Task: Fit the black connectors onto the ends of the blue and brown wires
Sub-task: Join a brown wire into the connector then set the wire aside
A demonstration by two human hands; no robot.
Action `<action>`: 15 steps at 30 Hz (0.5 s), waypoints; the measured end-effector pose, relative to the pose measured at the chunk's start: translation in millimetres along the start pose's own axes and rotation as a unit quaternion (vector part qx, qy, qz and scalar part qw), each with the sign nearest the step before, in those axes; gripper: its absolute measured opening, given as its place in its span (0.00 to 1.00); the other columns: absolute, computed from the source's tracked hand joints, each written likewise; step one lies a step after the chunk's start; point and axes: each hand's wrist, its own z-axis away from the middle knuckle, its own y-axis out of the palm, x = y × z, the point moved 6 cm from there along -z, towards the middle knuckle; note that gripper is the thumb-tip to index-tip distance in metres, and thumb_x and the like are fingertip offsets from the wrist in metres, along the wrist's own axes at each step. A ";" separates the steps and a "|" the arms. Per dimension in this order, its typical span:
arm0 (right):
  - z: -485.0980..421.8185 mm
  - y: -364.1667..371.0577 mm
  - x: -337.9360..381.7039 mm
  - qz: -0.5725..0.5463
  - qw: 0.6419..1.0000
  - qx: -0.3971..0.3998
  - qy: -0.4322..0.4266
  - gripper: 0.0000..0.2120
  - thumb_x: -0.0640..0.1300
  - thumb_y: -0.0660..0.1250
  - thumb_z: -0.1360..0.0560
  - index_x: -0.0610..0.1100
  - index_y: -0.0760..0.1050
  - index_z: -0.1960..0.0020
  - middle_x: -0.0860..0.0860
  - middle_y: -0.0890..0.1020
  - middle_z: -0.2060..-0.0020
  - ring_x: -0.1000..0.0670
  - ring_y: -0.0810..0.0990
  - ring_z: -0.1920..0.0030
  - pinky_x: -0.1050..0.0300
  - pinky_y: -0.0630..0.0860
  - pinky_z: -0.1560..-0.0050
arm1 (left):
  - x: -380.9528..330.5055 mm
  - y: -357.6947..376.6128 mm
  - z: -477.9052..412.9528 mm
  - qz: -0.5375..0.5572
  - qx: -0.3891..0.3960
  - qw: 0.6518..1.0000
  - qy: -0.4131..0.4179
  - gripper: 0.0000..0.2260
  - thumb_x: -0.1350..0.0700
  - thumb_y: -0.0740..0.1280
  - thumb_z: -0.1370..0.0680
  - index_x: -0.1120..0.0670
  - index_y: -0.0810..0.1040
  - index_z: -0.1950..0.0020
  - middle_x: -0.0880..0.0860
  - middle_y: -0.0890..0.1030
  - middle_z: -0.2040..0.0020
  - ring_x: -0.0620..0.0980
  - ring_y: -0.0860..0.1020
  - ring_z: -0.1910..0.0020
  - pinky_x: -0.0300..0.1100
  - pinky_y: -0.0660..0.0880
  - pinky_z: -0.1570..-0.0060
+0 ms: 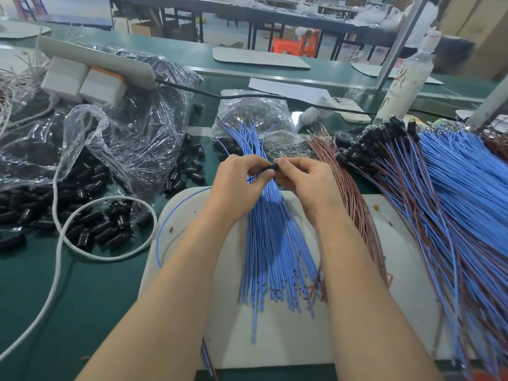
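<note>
fingers (255, 162) (curled) of left hand (236, 185) and right hand (308, 182) pinch connector (270, 168).

1. This was a factory assembly workshop.
2. A long green tabletop (90, 284) carried clear bags (123, 133) of black connectors (99, 229) and bulk bundles of blue wires (275, 243) and brown wires (360, 215).
3. Behind stood further tabletops (275, 13), cardboard boxes (472, 23) and an orange stool (297, 45).

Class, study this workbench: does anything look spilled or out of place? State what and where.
Yes: loose black connectors lie scattered across the green table on the left, apparently spilled from the open clear plastic bag beside them. Nothing else stands out.
</note>
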 end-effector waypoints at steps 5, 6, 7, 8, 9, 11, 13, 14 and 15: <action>2.5 9.0 -1.8 -0.125 0.992 -0.006 0.027 0.05 0.36 0.65 0.23 0.40 0.78 0.57 0.46 0.82 0.64 0.52 0.81 0.62 0.63 0.79 0.57 | -0.9 -0.6 -0.8 0.028 -0.005 0.999 -0.015 0.06 0.59 0.67 0.23 0.57 0.82 0.49 0.50 0.84 0.56 0.44 0.79 0.55 0.30 0.72 0.52; 2.4 11.3 -1.9 -0.133 0.991 -0.004 0.027 0.06 0.35 0.65 0.23 0.40 0.78 0.57 0.46 0.82 0.64 0.52 0.81 0.63 0.63 0.79 0.57 | 0.3 -0.5 -0.9 0.028 -0.005 0.999 -0.022 0.06 0.59 0.67 0.23 0.57 0.82 0.48 0.50 0.84 0.56 0.44 0.79 0.56 0.29 0.71 0.53; 2.3 13.0 -2.2 -0.139 0.990 0.000 0.030 0.05 0.34 0.65 0.23 0.39 0.78 0.57 0.47 0.82 0.65 0.53 0.81 0.64 0.64 0.79 0.57 | 1.1 -0.4 -0.9 0.029 -0.005 0.999 -0.028 0.06 0.59 0.67 0.23 0.57 0.82 0.48 0.50 0.84 0.56 0.44 0.79 0.56 0.29 0.71 0.53; 2.3 14.1 -2.6 -0.145 0.989 0.006 0.035 0.06 0.34 0.65 0.23 0.39 0.78 0.57 0.47 0.82 0.66 0.54 0.82 0.65 0.64 0.80 0.57 | 1.3 -0.2 -0.7 0.029 -0.004 0.999 -0.031 0.07 0.59 0.67 0.23 0.58 0.82 0.48 0.50 0.84 0.56 0.44 0.79 0.56 0.29 0.71 0.53; 2.2 13.8 -2.6 -0.144 0.989 0.010 0.038 0.06 0.34 0.65 0.24 0.39 0.78 0.58 0.48 0.82 0.67 0.54 0.82 0.65 0.65 0.79 0.59 | 1.3 0.4 -0.4 0.029 -0.001 0.999 -0.034 0.07 0.59 0.67 0.23 0.58 0.82 0.48 0.50 0.84 0.55 0.44 0.79 0.56 0.30 0.72 0.52; 1.9 10.5 -1.3 -0.116 0.993 0.009 0.034 0.05 0.35 0.65 0.24 0.40 0.78 0.58 0.47 0.82 0.66 0.53 0.81 0.64 0.64 0.78 0.60 | 1.6 2.8 -0.1 0.033 0.005 0.999 -0.039 0.06 0.59 0.67 0.23 0.57 0.82 0.48 0.50 0.84 0.55 0.44 0.80 0.55 0.33 0.73 0.50; 1.2 8.3 -0.6 -0.101 0.994 0.003 0.032 0.04 0.36 0.66 0.24 0.40 0.78 0.57 0.46 0.80 0.64 0.50 0.79 0.62 0.62 0.76 0.58 | 2.9 3.4 -0.5 0.047 0.003 0.998 -0.050 0.05 0.58 0.67 0.24 0.56 0.81 0.51 0.49 0.84 0.57 0.44 0.80 0.56 0.33 0.73 0.52; 1.1 8.9 -0.7 -0.113 0.993 0.004 0.035 0.04 0.36 0.65 0.24 0.40 0.77 0.57 0.46 0.80 0.64 0.50 0.78 0.62 0.62 0.75 0.58 | 3.6 3.0 -1.3 0.054 0.001 0.997 -0.056 0.04 0.57 0.68 0.25 0.56 0.81 0.52 0.49 0.83 0.58 0.44 0.80 0.57 0.32 0.73 0.53; 1.0 9.8 -0.9 -0.134 0.990 0.006 0.041 0.05 0.36 0.65 0.23 0.39 0.77 0.57 0.46 0.79 0.65 0.50 0.77 0.63 0.63 0.75 0.59 | 4.3 2.7 -2.3 0.063 0.002 0.996 -0.061 0.03 0.57 0.68 0.25 0.54 0.81 0.54 0.49 0.83 0.59 0.44 0.80 0.57 0.33 0.73 0.53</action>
